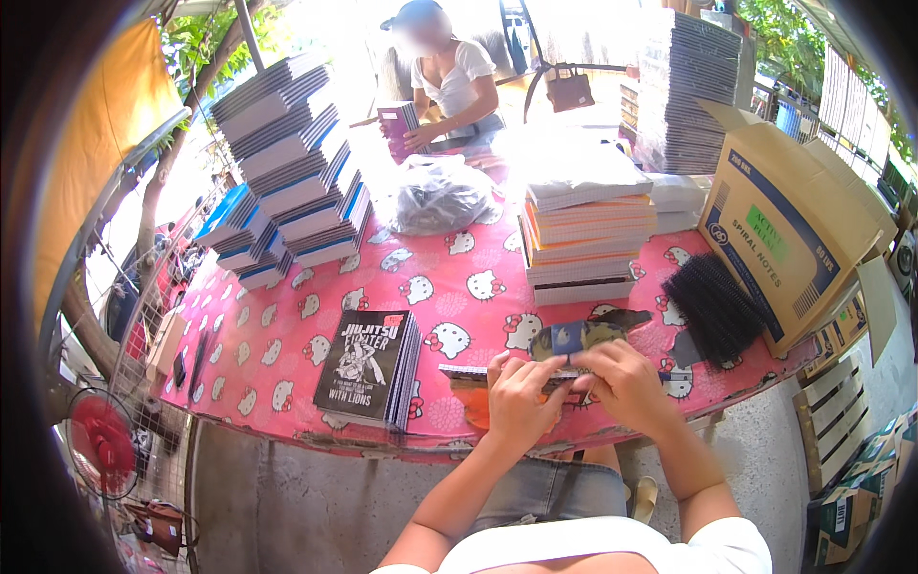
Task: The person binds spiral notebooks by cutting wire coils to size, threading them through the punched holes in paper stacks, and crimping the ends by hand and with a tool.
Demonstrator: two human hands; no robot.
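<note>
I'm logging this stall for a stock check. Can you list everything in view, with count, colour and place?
table: one, pink patterned cloth, centre
tall notebook stack: one leaning stack, grey, white and blue, far left of table
orange-and-white stack: one, middle right
black-cover stack: one, near edge
plastic bag: one, clear over dark contents, far side
black spiral combs: one pile, right
cardboard box: one, brown, open, right edge
grey stack: one tall pile, far right
fan: one, red, lower left on the ground
other person: one, white top, far side, holding a purple book
notebook: one, at the near edge, under both hands
left hand: grip on the notebook's edge
right hand: beside it, fingers pinched at the same edge
</note>
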